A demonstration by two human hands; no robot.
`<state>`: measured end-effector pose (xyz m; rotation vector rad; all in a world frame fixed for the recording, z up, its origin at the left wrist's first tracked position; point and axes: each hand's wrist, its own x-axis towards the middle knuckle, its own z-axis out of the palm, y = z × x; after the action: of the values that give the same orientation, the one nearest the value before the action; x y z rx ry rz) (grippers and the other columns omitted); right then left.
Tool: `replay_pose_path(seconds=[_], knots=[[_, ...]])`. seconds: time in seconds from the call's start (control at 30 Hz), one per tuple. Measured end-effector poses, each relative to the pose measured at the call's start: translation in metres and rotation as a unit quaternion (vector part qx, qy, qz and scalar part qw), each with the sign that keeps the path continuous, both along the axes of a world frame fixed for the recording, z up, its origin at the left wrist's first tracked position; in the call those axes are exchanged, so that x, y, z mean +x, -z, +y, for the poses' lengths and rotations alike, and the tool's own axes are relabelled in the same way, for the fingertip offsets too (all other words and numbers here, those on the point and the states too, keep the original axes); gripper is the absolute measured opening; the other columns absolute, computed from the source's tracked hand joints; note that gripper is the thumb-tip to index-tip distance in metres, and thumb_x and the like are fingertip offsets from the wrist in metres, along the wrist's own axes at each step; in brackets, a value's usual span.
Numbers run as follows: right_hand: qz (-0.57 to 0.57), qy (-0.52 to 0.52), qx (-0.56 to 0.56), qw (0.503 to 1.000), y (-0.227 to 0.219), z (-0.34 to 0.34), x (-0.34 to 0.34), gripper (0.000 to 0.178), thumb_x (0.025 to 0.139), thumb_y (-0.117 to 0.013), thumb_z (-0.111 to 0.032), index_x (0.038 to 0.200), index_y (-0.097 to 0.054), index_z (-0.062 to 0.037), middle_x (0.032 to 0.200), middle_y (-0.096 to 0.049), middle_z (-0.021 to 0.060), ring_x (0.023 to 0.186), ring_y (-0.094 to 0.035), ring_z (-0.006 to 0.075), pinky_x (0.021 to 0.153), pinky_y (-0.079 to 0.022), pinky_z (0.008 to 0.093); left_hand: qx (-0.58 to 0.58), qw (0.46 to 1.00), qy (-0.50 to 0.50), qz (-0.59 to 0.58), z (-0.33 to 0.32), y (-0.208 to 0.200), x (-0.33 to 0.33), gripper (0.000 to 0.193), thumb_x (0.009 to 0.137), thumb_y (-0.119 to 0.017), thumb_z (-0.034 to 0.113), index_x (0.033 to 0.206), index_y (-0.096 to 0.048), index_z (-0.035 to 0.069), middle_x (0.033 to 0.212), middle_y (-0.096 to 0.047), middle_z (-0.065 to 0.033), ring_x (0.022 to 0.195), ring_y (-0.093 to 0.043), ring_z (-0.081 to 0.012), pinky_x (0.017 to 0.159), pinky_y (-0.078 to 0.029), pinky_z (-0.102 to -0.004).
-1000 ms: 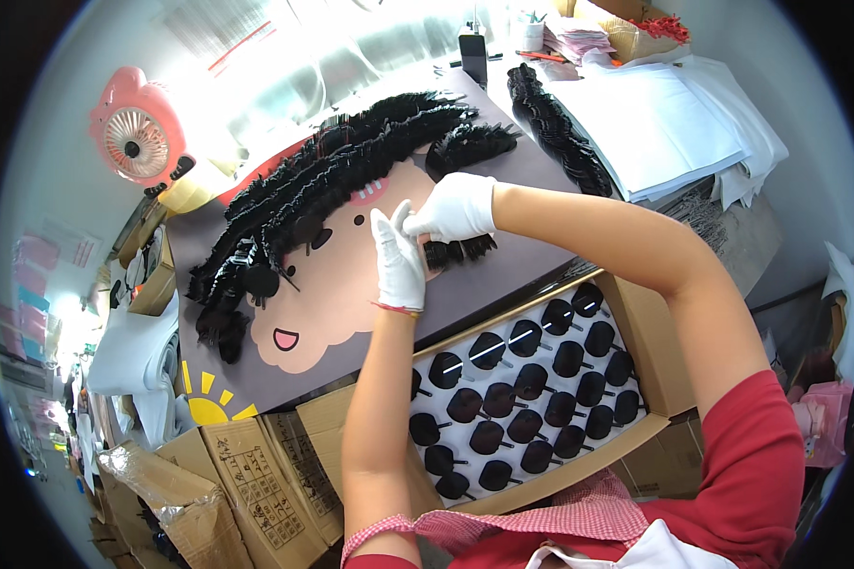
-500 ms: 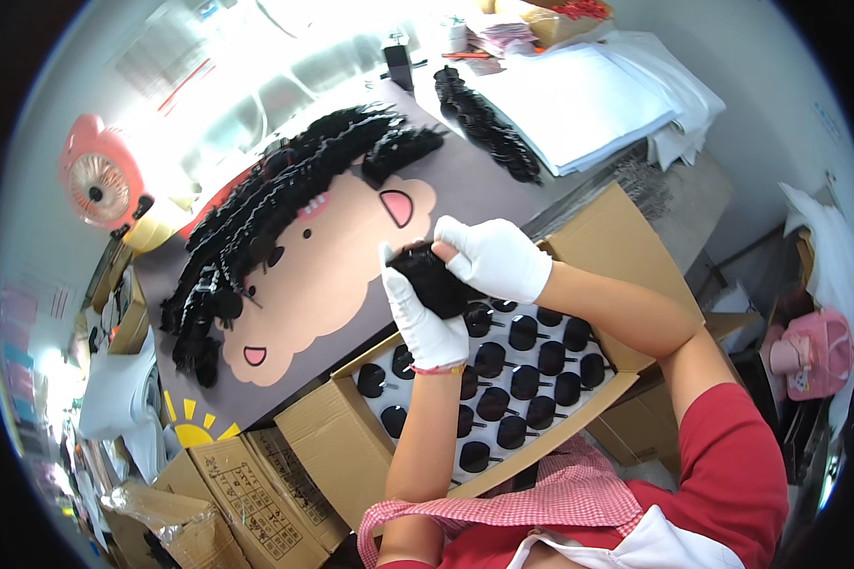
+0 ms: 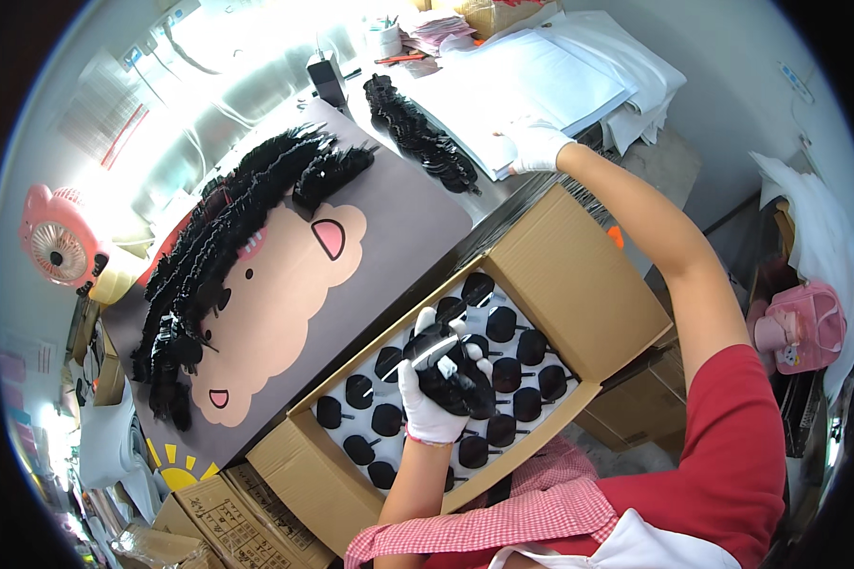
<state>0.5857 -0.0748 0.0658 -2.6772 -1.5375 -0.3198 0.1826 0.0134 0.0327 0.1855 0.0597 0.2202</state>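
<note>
My left hand [image 3: 435,410], in a white glove, is closed round a bunch of glossy black lens pieces [image 3: 454,377] and holds them above an open cardboard box [image 3: 579,398]. Inside the box, similar dark rounded lenses [image 3: 527,405] with small tabs lie spaced out on a white sheet [image 3: 351,425]. My right hand [image 3: 536,147], gloved with some fingertips bare, is stretched far out to the near edge of a stack of white sheets [image 3: 531,81]. Its fingers look apart, though white glove against white sheet blurs their outline.
Long rows of black lenses [image 3: 228,213] lie on a grey mat [image 3: 399,223] with a cartoon face. Another row [image 3: 419,133] lies beside the white sheets. A pink fan [image 3: 59,242] stands at left, and folded cartons [image 3: 228,522] sit at lower left.
My right hand has left the black pieces and reached up and right to the white sheets. My left hand has lowered over the box, still holding the pieces. The view has shifted.
</note>
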Motion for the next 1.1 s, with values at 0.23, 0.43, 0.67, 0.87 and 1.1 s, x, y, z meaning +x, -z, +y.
replay_pose_path(seconds=[0.23, 0.43, 0.67, 0.87, 1.1], knots=[[0.360, -0.010, -0.005, 0.933, 0.007, 0.000, 0.038, 0.041, 0.065, -0.083, -0.017, 0.102, -0.068, -0.0070, 0.085, -0.067, 0.0017, 0.075, -0.058, 0.0116, 0.068, -0.046, 0.0268, -0.031, 0.999, 0.032, -0.014, -0.003, 0.014, -0.010, 0.075, 0.085, -0.066, 0.052, 0.146, -0.036, 0.020, 0.135, -0.051, -0.0113, 0.105, -0.058, -0.0271, 0.089, -0.050, -0.0446], [0.424, 0.013, -0.012, 0.906, 0.003, -0.011, 0.053, 0.022, 0.072, -0.080, -0.019, 0.090, -0.075, -0.0080, 0.085, -0.072, 0.0036, 0.080, -0.063, 0.0127, 0.077, -0.049, 0.0280, 0.021, 0.998, 0.056, -0.014, 0.003, 0.021, -0.006, 0.071, 0.084, -0.069, 0.052, 0.142, -0.039, 0.023, 0.133, -0.049, -0.0031, 0.103, -0.054, -0.0243, 0.086, -0.047, -0.0419], [0.382, 0.022, -0.086, 0.920, -0.016, 0.002, 0.047, 0.025, 0.074, -0.080, -0.026, 0.091, -0.075, -0.0093, 0.085, -0.071, 0.0048, 0.088, -0.062, 0.0159, 0.083, -0.047, 0.0300, 0.025, 0.999, 0.021, -0.017, 0.008, 0.021, -0.014, 0.073, 0.086, -0.066, 0.053, 0.146, -0.036, 0.024, 0.134, -0.049, -0.0039, 0.109, -0.055, -0.0258, 0.088, -0.048, -0.0427], [0.481, -0.012, 0.072, 0.874, -0.014, 0.009, 0.075, 0.034, 0.081, -0.073, -0.029, 0.107, -0.067, -0.0069, 0.100, -0.067, 0.0034, 0.095, -0.058, 0.0135, 0.090, -0.044, 0.0287, -0.071, 0.997, -0.011, -0.024, 0.016, 0.019, -0.041, 0.073, 0.084, -0.072, 0.045, 0.144, -0.038, 0.022, 0.137, -0.047, -0.0043, 0.115, -0.054, -0.0272, 0.093, -0.049, -0.0453], [0.591, -0.266, 0.002, 0.762, -0.088, 0.025, -0.069, 0.014, 0.076, -0.074, -0.015, 0.081, -0.063, -0.0079, 0.119, -0.059, 0.0106, 0.107, -0.055, 0.0183, 0.097, -0.040, 0.0282, -0.034, 0.995, -0.093, 0.015, 0.040, 0.012, -0.106, 0.070, 0.087, -0.066, 0.050, 0.145, -0.038, 0.023, 0.134, -0.050, -0.0062, 0.107, -0.057, -0.0268, 0.089, -0.049, -0.0439]])
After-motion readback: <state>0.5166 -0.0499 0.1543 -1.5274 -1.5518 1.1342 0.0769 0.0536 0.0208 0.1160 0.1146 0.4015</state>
